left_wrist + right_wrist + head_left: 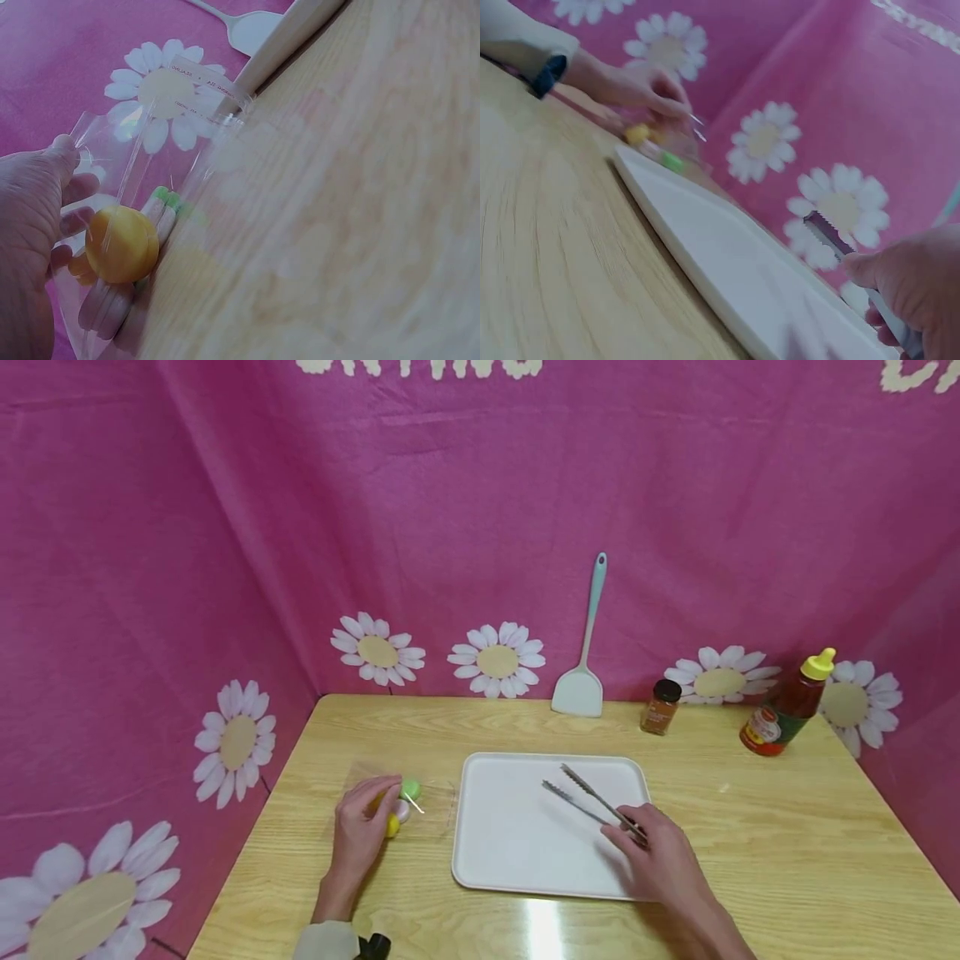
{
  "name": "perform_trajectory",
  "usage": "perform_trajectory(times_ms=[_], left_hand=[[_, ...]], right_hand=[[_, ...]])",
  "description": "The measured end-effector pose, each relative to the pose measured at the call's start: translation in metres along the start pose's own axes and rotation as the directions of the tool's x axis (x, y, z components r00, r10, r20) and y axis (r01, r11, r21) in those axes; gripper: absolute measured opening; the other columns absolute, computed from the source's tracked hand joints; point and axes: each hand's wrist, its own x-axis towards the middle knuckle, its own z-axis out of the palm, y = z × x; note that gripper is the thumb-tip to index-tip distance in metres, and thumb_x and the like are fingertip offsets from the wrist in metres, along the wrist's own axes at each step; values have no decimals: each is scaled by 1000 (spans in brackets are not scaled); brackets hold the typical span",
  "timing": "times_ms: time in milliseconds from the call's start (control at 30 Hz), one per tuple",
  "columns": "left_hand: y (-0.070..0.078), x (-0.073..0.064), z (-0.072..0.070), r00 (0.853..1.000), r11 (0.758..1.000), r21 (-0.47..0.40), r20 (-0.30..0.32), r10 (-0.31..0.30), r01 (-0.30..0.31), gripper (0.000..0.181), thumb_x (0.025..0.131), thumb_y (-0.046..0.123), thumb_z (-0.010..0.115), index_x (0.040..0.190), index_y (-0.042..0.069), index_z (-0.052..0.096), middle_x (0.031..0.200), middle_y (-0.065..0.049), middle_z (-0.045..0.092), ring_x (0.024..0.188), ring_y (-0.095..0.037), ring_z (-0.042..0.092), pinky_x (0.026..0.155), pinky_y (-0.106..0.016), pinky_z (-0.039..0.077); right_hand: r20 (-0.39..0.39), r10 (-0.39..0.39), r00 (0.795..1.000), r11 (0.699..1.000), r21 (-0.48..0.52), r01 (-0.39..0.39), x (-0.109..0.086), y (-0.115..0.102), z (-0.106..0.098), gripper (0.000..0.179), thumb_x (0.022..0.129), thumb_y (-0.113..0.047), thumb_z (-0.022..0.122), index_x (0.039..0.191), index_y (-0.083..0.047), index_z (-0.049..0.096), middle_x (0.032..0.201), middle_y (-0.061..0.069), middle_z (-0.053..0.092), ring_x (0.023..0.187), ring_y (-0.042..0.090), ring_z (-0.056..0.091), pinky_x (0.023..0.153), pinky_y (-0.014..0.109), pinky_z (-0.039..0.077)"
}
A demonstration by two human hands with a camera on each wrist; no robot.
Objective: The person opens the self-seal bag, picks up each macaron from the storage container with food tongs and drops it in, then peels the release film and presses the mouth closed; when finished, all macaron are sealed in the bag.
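Observation:
At the left of the table, my left hand (pixel 363 827) pinches the edge of a clear plastic bag (pixel 105 142). Inside the bag are several macarons: a yellow macaron (pixel 120 246), a pale pink macaron (pixel 106 309) and a green macaron (pixel 410 789). The fingers partly cover the bag in the head view. My right hand (pixel 660 852) grips metal tongs (pixel 595 795) by their rear end. Over the white tray (pixel 480 860), the serrated tips of the tongs stand apart, with nothing between them.
Behind the tray, a spatula (pixel 577 692) leans against the pink cloth (pixel 450 527). A spice jar (pixel 660 708) with a black lid stands right of it. Farther right is a red sauce bottle (pixel 783 710) with a yellow cap. The wooden table (pixel 750 852) reaches the cloth.

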Motion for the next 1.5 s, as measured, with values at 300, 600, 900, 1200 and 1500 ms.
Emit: perform_trajectory(times_ms=[300, 600, 900, 1200, 1500], left_hand=[[2, 0, 0, 1000, 1000, -7, 0, -26, 26, 16, 91, -1, 78, 107, 3, 81, 108, -7, 79, 103, -28, 73, 100, -17, 43], [2, -1, 1, 1000, 1000, 3, 1, -27, 27, 17, 90, -2, 79, 107, 2, 80, 107, -8, 79, 103, -29, 73, 101, -16, 43], [2, -1, 1, 999, 999, -1, 6, -47, 47, 17, 91, -1, 79, 108, 2, 81, 108, -7, 79, 104, -27, 72, 101, -14, 42], [1, -1, 1, 999, 999, 7, 8, -31, 31, 17, 92, 1, 78, 108, 4, 81, 109, -5, 79, 104, -27, 72, 101, -19, 43], [2, -1, -1, 999, 999, -1, 8, -32, 32, 17, 92, 1, 78, 109, 4, 81, 108, -6, 79, 103, -27, 73, 101, -16, 42]], right_hand=[[-185, 108, 977, 991, -60, -121, -31, 49, -30, 32, 95, -25, 80, 109, 3, 73, 87, 6, 58, 76, 16, 49, 64, 30, 40], [-189, 279, 941, 946, -113, -303, -39, 79, -41, 48, 99, -34, 73, 109, 13, 67, 90, 19, 62, 82, 33, 60, 70, 49, 47], [-220, 368, 904, 895, -180, -408, -40, 88, -37, 49, 97, -34, 72, 103, 14, 63, 87, 24, 60, 84, 43, 63, 73, 63, 50], [-225, 369, 902, 887, -202, -414, -37, 93, -36, 49, 94, -36, 74, 101, 12, 63, 82, 20, 61, 73, 35, 62, 62, 56, 51], [-203, 388, 899, 884, -196, -425, -35, 95, -35, 55, 94, -40, 73, 104, 13, 62, 84, 23, 62, 74, 37, 63, 64, 57, 53]])
